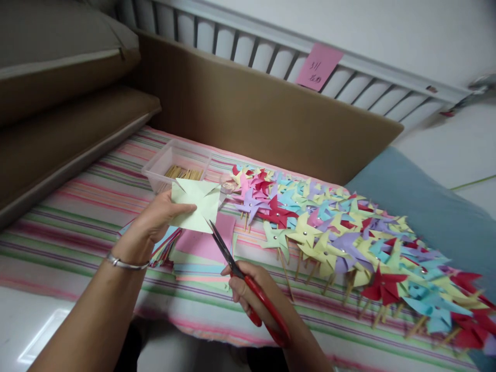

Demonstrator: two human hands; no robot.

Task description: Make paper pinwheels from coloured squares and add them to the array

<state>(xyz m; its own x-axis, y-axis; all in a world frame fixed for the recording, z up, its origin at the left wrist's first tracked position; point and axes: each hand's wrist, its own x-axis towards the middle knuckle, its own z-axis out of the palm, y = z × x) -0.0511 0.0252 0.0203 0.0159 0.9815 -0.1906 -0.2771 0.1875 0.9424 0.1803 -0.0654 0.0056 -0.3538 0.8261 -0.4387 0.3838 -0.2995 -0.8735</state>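
My left hand (pixel 155 222) pinches a pale green paper square (pixel 196 204) with cuts running in from its corners, holding it up above a stack of coloured paper sheets (pixel 201 253). My right hand (pixel 256 292) grips red-handled scissors (pixel 248 281); their dark blades point up and left, with the tips touching the lower corner of the green square. A silver bangle sits on my left wrist.
A clear plastic tub (pixel 176 165) holding wooden sticks stands behind the paper. Several finished paper pinwheels (pixel 341 243) on sticks cover the striped cloth (pixel 77 227) to the right. A brown cardboard wall (pixel 251 113) runs along the back; a pink note (pixel 318 66) hangs on the white rail.
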